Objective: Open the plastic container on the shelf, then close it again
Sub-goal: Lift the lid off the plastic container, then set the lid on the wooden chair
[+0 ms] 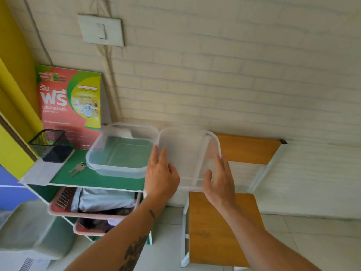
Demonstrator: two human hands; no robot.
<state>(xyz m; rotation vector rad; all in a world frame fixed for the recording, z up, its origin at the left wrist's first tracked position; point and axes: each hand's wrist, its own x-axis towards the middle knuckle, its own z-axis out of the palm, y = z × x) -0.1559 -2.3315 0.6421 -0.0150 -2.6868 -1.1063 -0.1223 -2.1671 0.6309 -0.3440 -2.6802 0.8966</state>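
You face a pale brick wall (234, 75) with a green-topped shelf (93, 178) against it on your left and a wooden chair (220, 227) to the right; on the shelf top the clear plastic container (119, 153) sits uncovered, just right of a red and green printed box (70, 102), a black mesh holder (51, 145) and a pair of keys (77, 169). Its lid (187, 159) is off and up in the air, just beside the container's right rim, held between your two hands: your left hand (162, 173) has its fingers (159, 155) stretched up flat along the lid's left edge, and your right hand (220, 178) cups the lower right corner with the fingers spread and only lightly curled, so both hands are wide open yet pressing the lid between them. By my reading the opening half is done and the closing is what remains: the lid has yet to be brought back over the container and pressed down all round. The lid is blurred and see-through, so you cannot tell which face is turned to you, nor whether it touches the container's rim; the white shape behind the container's far wall is unclear, and the baskets under the shelf top are partly hidden by your left forearm
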